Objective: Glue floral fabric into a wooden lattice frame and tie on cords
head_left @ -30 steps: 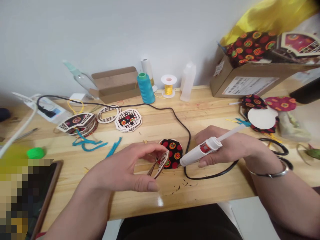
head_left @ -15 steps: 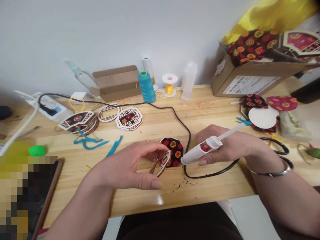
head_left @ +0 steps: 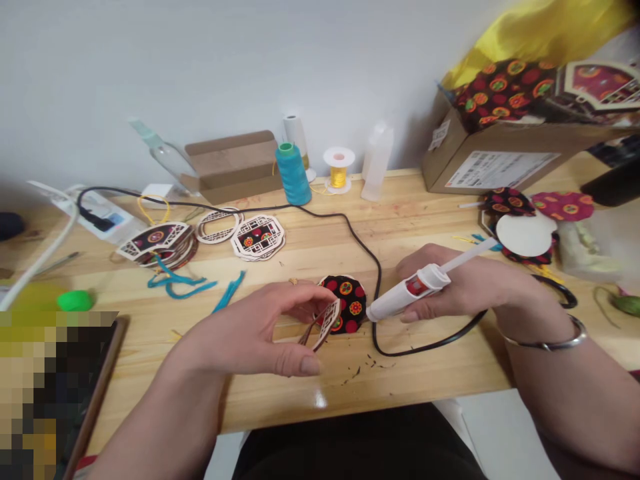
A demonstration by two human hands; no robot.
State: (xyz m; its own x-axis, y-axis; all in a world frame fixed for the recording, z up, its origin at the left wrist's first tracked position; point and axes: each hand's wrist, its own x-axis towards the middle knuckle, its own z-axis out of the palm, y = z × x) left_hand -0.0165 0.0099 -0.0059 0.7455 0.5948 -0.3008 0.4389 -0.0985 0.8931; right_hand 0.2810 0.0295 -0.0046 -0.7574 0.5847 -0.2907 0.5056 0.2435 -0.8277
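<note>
1. Nearest on the counter (head_left: 270, 403), several dark scraps (head_left: 357, 372) lie too small to count.
2. One left hand (head_left: 265, 327): thumb well apart from the fingers, one wooden lattice piece (head_left: 329, 323) tilted in the space between. I cannot tell whether the fingers pinch it. Hand and piece hide part of what lies behind.
3. One round flower-print fabric piece (head_left: 353, 300) lies on the counter between the hands.
4. One right hand (head_left: 453, 290), wrapped around one white glue gun (head_left: 410, 293), nozzle just beside the fabric's rim. One glue stick (head_left: 469, 255) juts from its rear.
5. One black cable (head_left: 425, 349) loops beneath the nozzle, the nearest obstacle, then runs leftward.
6. Left: two bunches of blue ribbon (head_left: 186, 288) and one green lump (head_left: 75, 301).
7. Right: one white disc (head_left: 525, 235) overlaps fabric pieces, one of them pink (head_left: 563, 205).
8. Farther: overlapping octagonal lattice pieces (head_left: 259, 237) and fan-shaped pieces (head_left: 160, 241), numbers unclear.
9. Against the wall: one blue thread cone (head_left: 293, 179), one yellow spool (head_left: 339, 175), one low open carton (head_left: 233, 167), and one large cardboard box (head_left: 500, 163), filled.
</note>
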